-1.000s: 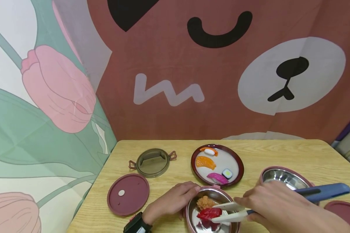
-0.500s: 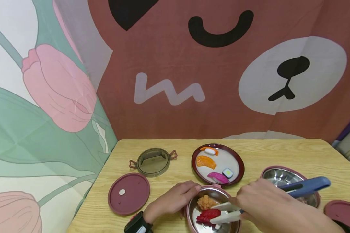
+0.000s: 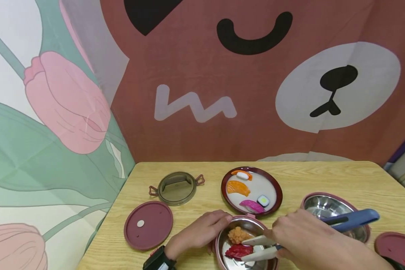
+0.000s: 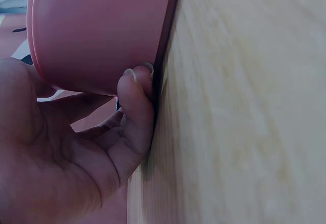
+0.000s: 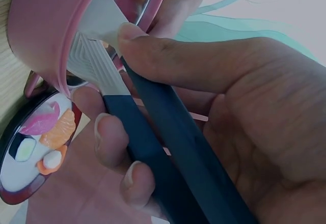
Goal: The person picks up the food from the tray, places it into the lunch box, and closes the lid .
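Observation:
My left hand (image 3: 200, 228) grips the side of a pink-rimmed steel bowl (image 4: 102, 30), thumb near the rim and curled fingers low on its outer wall. Inside lie a piece of toy fried chicken (image 3: 238, 235) and a red toy food slice (image 3: 237, 251). My right hand (image 3: 300, 232) holds blue-handled tongs (image 5: 168, 142), thumb on one arm and fingers along the other. Their pale tips reach into the bowl, parted, at the right end of the red slice. Part of the bowl's inside is hidden behind the tongs.
Behind the bowl stands a dark-rimmed plate (image 3: 279, 191) with several toy sushi pieces. A second steel bowl (image 3: 318, 204) is at the right, near a maroon lid (image 3: 396, 245). Another maroon lid (image 3: 148, 236) and a glass lid with handles (image 3: 177, 193) lie at the left.
The red slice has gone from between the tong tips, held above the bowl's bottom, down onto it. The tong tips have parted, and the tongs' handle end has swung left.

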The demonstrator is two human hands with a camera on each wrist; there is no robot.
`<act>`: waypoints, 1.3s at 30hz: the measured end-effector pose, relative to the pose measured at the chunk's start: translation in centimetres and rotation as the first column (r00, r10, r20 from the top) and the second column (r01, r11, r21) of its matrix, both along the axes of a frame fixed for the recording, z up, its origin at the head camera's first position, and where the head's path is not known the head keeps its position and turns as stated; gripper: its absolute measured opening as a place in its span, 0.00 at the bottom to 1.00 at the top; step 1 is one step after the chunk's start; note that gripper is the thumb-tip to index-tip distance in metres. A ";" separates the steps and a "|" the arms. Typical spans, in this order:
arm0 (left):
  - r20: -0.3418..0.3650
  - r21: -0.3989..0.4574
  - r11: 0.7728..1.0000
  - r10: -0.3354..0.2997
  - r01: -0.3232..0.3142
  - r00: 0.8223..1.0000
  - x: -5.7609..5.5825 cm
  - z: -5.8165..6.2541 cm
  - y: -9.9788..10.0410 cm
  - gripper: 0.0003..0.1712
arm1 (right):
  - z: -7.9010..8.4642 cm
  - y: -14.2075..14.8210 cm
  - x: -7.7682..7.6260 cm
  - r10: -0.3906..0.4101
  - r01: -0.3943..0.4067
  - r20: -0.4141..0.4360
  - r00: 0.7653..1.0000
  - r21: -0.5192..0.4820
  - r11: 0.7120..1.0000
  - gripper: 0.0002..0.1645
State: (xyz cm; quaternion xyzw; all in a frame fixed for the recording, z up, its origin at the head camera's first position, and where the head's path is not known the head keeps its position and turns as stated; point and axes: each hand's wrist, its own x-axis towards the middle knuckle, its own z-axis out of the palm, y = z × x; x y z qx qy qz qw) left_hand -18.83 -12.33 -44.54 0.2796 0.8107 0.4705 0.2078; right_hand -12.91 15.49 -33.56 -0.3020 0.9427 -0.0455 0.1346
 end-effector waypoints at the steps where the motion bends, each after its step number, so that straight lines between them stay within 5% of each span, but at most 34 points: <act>1: 0.000 0.000 1.000 -0.001 0.001 1.000 0.0 0.0 0.0 0.26 | 0.0 0.1 0.0 0.001 -0.001 0.005 1.000 -0.004 1.000 0.11; 11: -0.008 0.001 1.000 -0.009 0.009 1.000 0.0 0.0 0.1 0.26 | 1.2 0.7 0.3 -0.068 0.068 -0.005 0.998 0.053 0.996 0.11; 16: -0.018 -0.002 1.000 -0.007 0.007 1.000 0.0 0.1 -0.1 0.25 | 1.8 1.7 0.6 0.014 -0.012 -0.070 0.997 0.026 1.000 0.14; 23: -0.009 0.001 1.000 -0.005 0.005 1.000 0.0 -0.1 -0.1 0.26 | 2.4 2.1 0.7 -0.083 0.089 -0.070 0.994 0.081 0.993 0.17; 27: -0.008 0.011 1.000 -0.011 0.011 1.000 0.1 -0.2 -0.1 0.26 | 2.5 3.0 0.9 0.007 0.003 -0.186 0.983 0.054 0.999 0.19; 32: -0.006 0.015 1.000 -0.015 0.015 1.000 0.0 -0.2 -0.2 0.26 | 2.8 4.0 0.9 0.082 -0.086 -0.331 0.940 0.003 0.996 0.20; 36: -0.010 0.011 1.000 -0.010 0.010 1.000 0.0 -0.2 -0.2 0.26 | 3.0 4.4 0.5 0.063 -0.080 -0.337 0.939 -0.038 0.996 0.21; 39: -0.008 0.016 1.000 -0.011 0.011 1.000 0.0 -0.2 -0.2 0.26 | 3.0 4.7 0.2 0.002 -0.024 -0.281 0.960 -0.074 0.997 0.22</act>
